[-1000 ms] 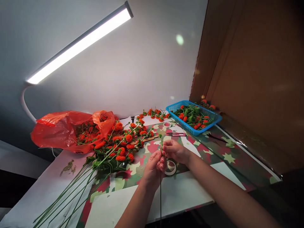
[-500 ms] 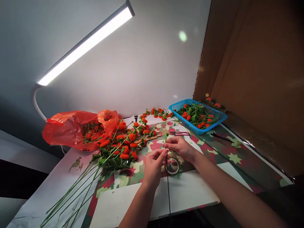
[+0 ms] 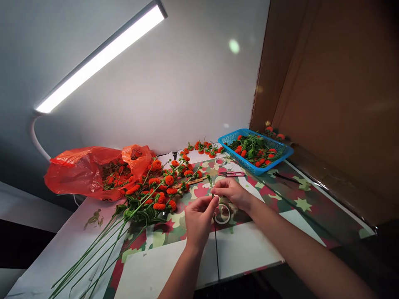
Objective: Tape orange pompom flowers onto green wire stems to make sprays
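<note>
My left hand (image 3: 199,218) pinches a thin dark wire stem (image 3: 217,253) that runs down past the table's front edge. Just above it, the fingertips of my right hand (image 3: 232,194) close on the same stem near its top. A small green tip (image 3: 209,179) sticks out above the fingers, tilted a little to the left. Right beside my left fingers, below the right hand, is a roll of tape (image 3: 230,215) with a pale ring; I cannot tell whether it hangs or rests on the table. Pink thread snips (image 3: 235,174) lie beyond my right hand.
Orange flowers on long green stems (image 3: 158,198) lie left of my hands, beside a red plastic bag (image 3: 77,170) of more flowers. A blue basket (image 3: 258,171) with flowers stands back right. Another tape roll (image 3: 220,161) lies behind the snips. A lamp (image 3: 102,58) shines above.
The view has shifted slightly, moving the scene left. The green tip leans further left, and the tape roll has turned, showing its pale ring instead of its green side. Both hands keep pinching the stem.
</note>
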Tool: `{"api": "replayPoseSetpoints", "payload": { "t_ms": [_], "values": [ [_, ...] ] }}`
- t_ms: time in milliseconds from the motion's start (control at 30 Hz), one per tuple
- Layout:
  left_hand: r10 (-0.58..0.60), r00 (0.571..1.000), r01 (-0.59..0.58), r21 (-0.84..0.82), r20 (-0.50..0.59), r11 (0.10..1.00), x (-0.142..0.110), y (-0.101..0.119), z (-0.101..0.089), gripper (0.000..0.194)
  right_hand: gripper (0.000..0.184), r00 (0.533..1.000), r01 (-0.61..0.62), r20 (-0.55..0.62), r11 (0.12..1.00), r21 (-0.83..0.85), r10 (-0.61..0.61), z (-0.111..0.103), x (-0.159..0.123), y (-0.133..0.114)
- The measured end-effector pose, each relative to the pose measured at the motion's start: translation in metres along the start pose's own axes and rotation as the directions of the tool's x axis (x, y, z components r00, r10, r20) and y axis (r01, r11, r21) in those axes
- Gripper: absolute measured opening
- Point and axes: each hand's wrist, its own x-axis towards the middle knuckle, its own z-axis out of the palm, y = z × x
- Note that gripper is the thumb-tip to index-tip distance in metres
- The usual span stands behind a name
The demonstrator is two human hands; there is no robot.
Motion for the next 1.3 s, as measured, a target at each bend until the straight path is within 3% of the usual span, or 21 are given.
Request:
{"api": "replayPoseSetpoints", "payload": {
  "t_ms": [67, 133, 267, 333, 400, 500, 600, 667, 767, 833, 900, 1000, 1067, 1133, 1233, 1300],
  "values": [
    [-0.029, 0.999, 0.031, -0.064, 0.035, 0.997, 0.001, 0.0, -0.001, 0.022, 0.027, 1.0, 0.014, 0.017, 1.0, -0.005, -0.013, 0.001, 0.0, 0.002],
    [-0.128, 0.987, 0.147, -0.245, 0.094, 0.958, 0.003, -0.001, -0.002, 0.026, 0.029, 0.998, 0.003, 0.068, 0.998, 0.064, -0.008, 0.003, 0.0, 0.006],
    [-0.287, 0.921, 0.388, -0.549, 0.263, 0.74, 0.006, -0.001, -0.003, 0.03, 0.034, 0.977, -0.095, 0.207, 0.969, 0.227, 0.047, 0.008, -0.001, 0.013],
    [-0.304, 0.901, 0.434, -0.6, 0.311, 0.672, 0.007, -0.001, -0.004, 0.029, 0.034, 0.964, -0.151, 0.252, 0.96, 0.236, 0.089, 0.009, -0.002, 0.014],
    [-0.311, 0.895, 0.444, -0.582, 0.32, 0.681, 0.007, -0.001, -0.004, 0.028, 0.033, 0.959, -0.175, 0.259, 0.955, 0.239, 0.111, 0.008, -0.002, 0.013],
    [-0.255, 0.934, 0.344, -0.436, 0.249, 0.832, 0.004, -0.001, -0.003, 0.027, 0.03, 0.961, -0.191, 0.242, 0.951, 0.244, 0.131, 0.003, -0.002, 0.011],
    [-0.042, 0.995, 0.052, -0.111, 0.092, 0.992, 0.0, -0.001, -0.003, 0.023, 0.026, 0.97, -0.207, 0.168, 0.955, 0.211, 0.173, 0.0, -0.001, 0.01],
    [0.105, 0.994, -0.107, 0.099, 0.02, 0.989, -0.002, -0.002, -0.003, 0.019, 0.025, 0.986, -0.162, 0.065, 0.969, 0.184, 0.153, 0.0, 0.0, 0.011],
    [0.166, 0.985, -0.157, 0.18, -0.039, 0.971, -0.002, -0.003, -0.004, 0.016, 0.023, 0.998, -0.058, -0.023, 0.99, 0.125, 0.062, 0.002, 0.001, 0.012],
    [0.062, 0.998, -0.061, 0.044, -0.027, 0.997, 0.0, -0.003, -0.004, 0.018, 0.022, 1.0, -0.013, -0.009, 0.995, 0.101, 0.014, 0.004, 0.001, 0.012],
    [-0.132, 0.989, 0.144, -0.221, 0.066, 0.965, 0.004, -0.002, -0.005, 0.021, 0.024, 0.999, -0.007, 0.047, 0.993, 0.122, 0.001, 0.005, 0.0, 0.013],
    [-0.338, 0.891, 0.451, -0.514, 0.302, 0.73, 0.008, -0.002, -0.004, 0.021, 0.028, 0.988, -0.055, 0.152, 0.983, 0.173, 0.028, 0.006, -0.001, 0.014],
    [-0.37, 0.852, 0.521, -0.537, 0.37, 0.663, 0.007, -0.002, -0.004, 0.021, 0.03, 0.983, -0.079, 0.177, 0.983, 0.167, 0.049, 0.005, -0.001, 0.014],
    [-0.34, 0.89, 0.451, -0.471, 0.304, 0.758, 0.005, -0.002, -0.003, 0.025, 0.029, 0.984, -0.081, 0.17, 0.986, 0.147, 0.056, 0.003, -0.001, 0.013],
    [-0.138, 0.987, 0.153, -0.21, 0.08, 0.966, 0.002, -0.002, -0.002, 0.026, 0.027, 0.994, -0.015, 0.112, 0.997, 0.079, 0.006, 0.001, -0.001, 0.008],
    [-0.019, 0.999, 0.021, -0.077, 0.025, 0.997, 0.002, -0.002, -0.001, 0.023, 0.026, 0.997, 0.036, 0.069, 0.999, 0.015, -0.037, 0.001, 0.0, 0.006]
  ]
}}
